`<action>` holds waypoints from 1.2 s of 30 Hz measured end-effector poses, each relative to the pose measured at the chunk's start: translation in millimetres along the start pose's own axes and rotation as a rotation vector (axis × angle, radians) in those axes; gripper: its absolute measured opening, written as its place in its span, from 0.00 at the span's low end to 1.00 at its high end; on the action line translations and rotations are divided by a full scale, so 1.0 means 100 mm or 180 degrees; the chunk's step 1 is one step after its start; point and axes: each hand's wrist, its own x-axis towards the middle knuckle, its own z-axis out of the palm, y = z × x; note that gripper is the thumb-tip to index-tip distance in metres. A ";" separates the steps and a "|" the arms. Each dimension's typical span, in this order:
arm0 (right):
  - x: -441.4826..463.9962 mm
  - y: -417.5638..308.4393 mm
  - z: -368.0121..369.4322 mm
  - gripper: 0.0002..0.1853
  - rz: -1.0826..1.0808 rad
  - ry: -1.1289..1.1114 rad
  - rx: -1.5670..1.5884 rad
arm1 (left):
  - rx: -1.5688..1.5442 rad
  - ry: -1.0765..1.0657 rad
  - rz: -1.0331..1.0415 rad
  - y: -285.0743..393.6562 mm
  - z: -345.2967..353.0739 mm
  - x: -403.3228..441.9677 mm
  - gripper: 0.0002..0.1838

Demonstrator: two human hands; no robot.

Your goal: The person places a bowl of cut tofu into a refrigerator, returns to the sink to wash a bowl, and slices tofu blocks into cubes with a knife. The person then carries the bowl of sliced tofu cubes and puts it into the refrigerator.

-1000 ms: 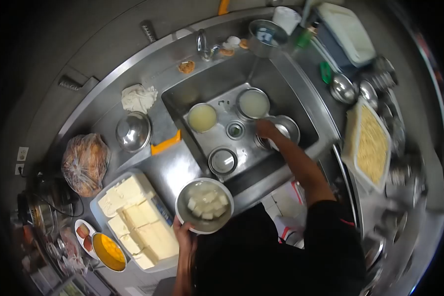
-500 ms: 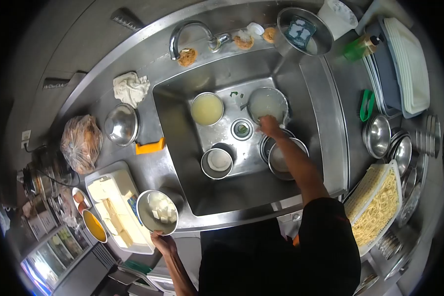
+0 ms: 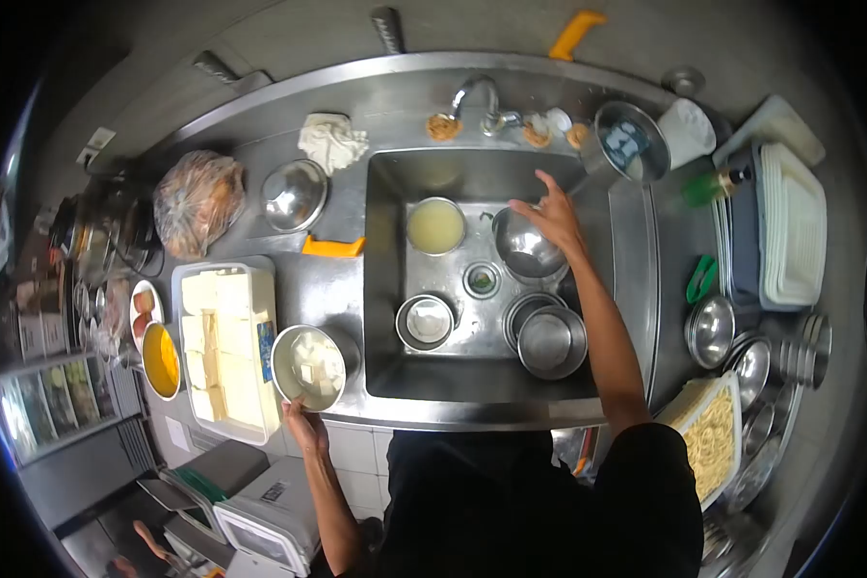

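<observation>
My left hand (image 3: 305, 424) grips the near rim of a round metal pot (image 3: 302, 393) at the counter's front edge. White tofu cubes (image 3: 310, 368) sit in liquid inside it. Above the sink's right side, my right hand (image 3: 555, 220) is raised with fingers spread, holding nothing. Just beneath it, a shiny metal bowl (image 3: 530, 252) rests in the sink (image 3: 472, 376), partly hidden by the hand. Another metal pot (image 3: 551, 343) stands nearer me, overlapping a second round container. Left in the sink are a pot of yellowish liquid (image 3: 435, 227) and a smaller metal pot (image 3: 425, 323).
A tub of tofu blocks (image 3: 272, 385) stands left of my pot, beside a yellow-filled bowl (image 3: 164, 361). An orange-handled tool (image 3: 333, 247) and metal lid (image 3: 294, 197) lie by the sink. The faucet (image 3: 474, 91) is behind; a noodle basket (image 3: 711, 443) is at right.
My right hand has lifted from the sink bowl and opened. The bowl showed cloudy liquid before and now shows bare metal. The view has shifted; my left hand still holds the tofu pot.
</observation>
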 end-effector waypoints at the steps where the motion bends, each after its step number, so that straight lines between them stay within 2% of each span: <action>1: 0.15 -0.17 -0.03 0.49 -0.0089 0.0004 -0.0013 | -0.0073 0.0024 0.0047 -0.04 -0.10 0.03 0.06; 3: 0.38 -0.40 -0.06 0.48 -0.0207 0.0160 -0.0568 | 0.0156 -0.0011 -0.0162 -0.07 -0.32 0.03 0.07; 4: 0.50 -0.37 0.01 0.48 -0.1068 0.0867 -0.0834 | 0.0108 0.0016 -0.0129 -0.09 -0.34 -0.02 0.07; 5: 0.68 -0.23 0.12 0.48 -0.1130 0.0859 -0.0828 | 0.0033 0.0365 -0.0098 -0.01 -0.20 -0.18 0.07; 6: 0.88 -0.05 0.23 0.48 -0.1329 0.1036 -0.1309 | -0.0039 0.0706 -0.0074 0.04 -0.12 -0.29 0.07; 7: 0.92 -0.10 0.23 0.47 -0.1514 0.1226 -0.1795 | -0.0076 0.0721 -0.0055 0.05 -0.13 -0.32 0.07; 8: 0.88 -0.09 0.20 0.40 -0.1175 0.0937 -0.1772 | -0.0149 0.0969 -0.0041 0.05 -0.17 -0.38 0.07; 10: 0.92 -0.10 0.04 0.35 0.0060 -0.0357 -0.1786 | -0.0262 0.1275 0.0008 -0.01 -0.27 -0.45 0.08; 12: 0.78 0.02 0.03 0.34 -0.0128 -0.0459 -0.1848 | -0.0095 0.1078 0.0148 -0.23 -0.46 -0.54 0.08; 14: 0.71 -0.13 0.01 0.34 -0.0298 -0.0845 -0.1733 | 0.0350 0.0903 0.0336 -0.35 -0.32 -0.64 0.11; 15: 0.56 -0.23 0.01 0.37 -0.0210 -0.1166 -0.1540 | 0.0607 0.0820 0.0515 -0.41 -0.18 -0.74 0.10; 17: 0.47 -0.05 0.21 0.37 -0.0913 -0.1269 -0.0960 | 0.0568 0.0475 0.0154 -0.46 0.24 -0.84 0.08; 18: 0.41 -0.09 0.28 0.37 -0.0914 -0.1282 -0.0959 | 0.0724 0.0420 -0.0073 -0.52 0.51 -0.79 0.08; 19: 0.32 -0.22 0.39 0.34 -0.1189 -0.1124 -0.0980 | 0.0633 0.0105 -0.0372 -0.35 1.04 -0.82 0.09; 20: 0.25 -0.38 0.51 0.32 -0.1464 -0.0965 -0.0993 | 0.0388 -0.1156 -0.0622 -0.33 1.30 -0.62 0.10; 21: 0.14 -0.72 0.44 0.23 -0.1179 -0.1337 -0.1180 | 0.0782 -0.1595 -0.0371 -0.35 1.65 -0.43 0.12; 22: 0.06 -0.76 0.55 0.18 -0.1470 -0.0941 -0.1065 | 0.0914 -0.1916 0.0401 -0.41 2.03 -0.20 0.13; 23: -0.03 -0.78 0.64 0.13 -0.1771 -0.0539 -0.0944 | 0.0665 -0.1950 -0.0082 -0.32 2.43 -0.06 0.15; 24: -0.06 -0.83 0.70 0.13 -0.1807 -0.0524 -0.0937 | 0.0718 -0.1939 -0.0568 -0.26 2.76 0.18 0.21; 26: -0.14 -0.91 0.78 0.07 -0.2133 -0.0106 -0.1162 | 0.0924 -0.1640 -0.0813 -0.04 3.36 0.38 0.27; 29: -0.18 -0.86 0.95 0.08 -0.2233 0.0023 -0.1053 | 0.0819 -0.1807 -0.0545 -0.29 3.77 0.84 0.28; 30: -0.20 -0.90 0.90 0.16 -0.1834 -0.0546 -0.1069 | 0.0811 -0.1814 -0.0536 -0.39 3.83 0.96 0.28; 31: -0.17 -0.87 0.88 0.16 -0.1828 -0.0535 -0.1068 | 0.1018 -0.1927 -0.0045 -0.41 3.87 1.01 0.26; 32: -0.15 -0.83 0.86 0.21 -0.1923 -0.0706 -0.0639 | 0.1238 -0.2046 0.0444 -0.43 3.90 1.05 0.25; 33: -0.11 -0.79 0.82 0.27 -0.2022 -0.0870 -0.0221 | 0.1244 -0.2073 0.0447 -0.48 3.94 1.06 0.25; 34: 0.08 -0.69 0.88 0.39 -0.1775 -0.1318 0.0009 | 0.1708 -0.1994 0.0833 -0.38 3.94 0.88 0.24; 35: 0.15 -0.67 0.85 0.39 -0.1732 -0.1315 0.0016 | 0.2176 -0.1911 0.1215 -0.41 3.93 0.80 0.22; 36: 0.24 -0.69 0.83 0.41 -0.1540 -0.1119 -0.0356 | 0.2187 -0.1946 0.1221 -0.38 3.94 0.78 0.22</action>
